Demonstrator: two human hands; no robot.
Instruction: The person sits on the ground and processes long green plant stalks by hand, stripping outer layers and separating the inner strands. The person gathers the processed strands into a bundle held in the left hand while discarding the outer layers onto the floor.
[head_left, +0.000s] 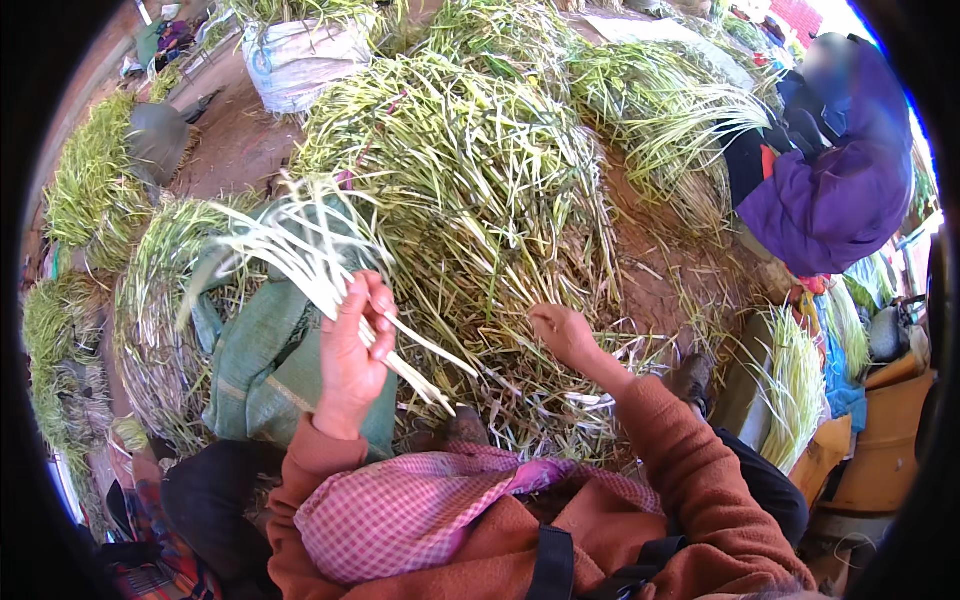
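My left hand (358, 337) is closed around a small bunch of pale green-white stalks (296, 259), whose leafy ends fan out up and to the left. Their cut ends point down to the right. My right hand (562, 334) is over the lower edge of a big heap of long green stalks (465, 157), its fingers curled together; whether a stalk is between them cannot be told. Under my left hand lies a green woven sack (262, 375). A pink checked cloth (420, 510) covers my lap.
A person in purple (832, 195) sits at the right, holding stalks. Another person's plaid sleeve (154, 532) is at lower left. More stalk heaps (97, 180) stand left, a white sack (307, 64) at the back. A stalk bundle (795, 382) and orange containers (885, 442) are at right.
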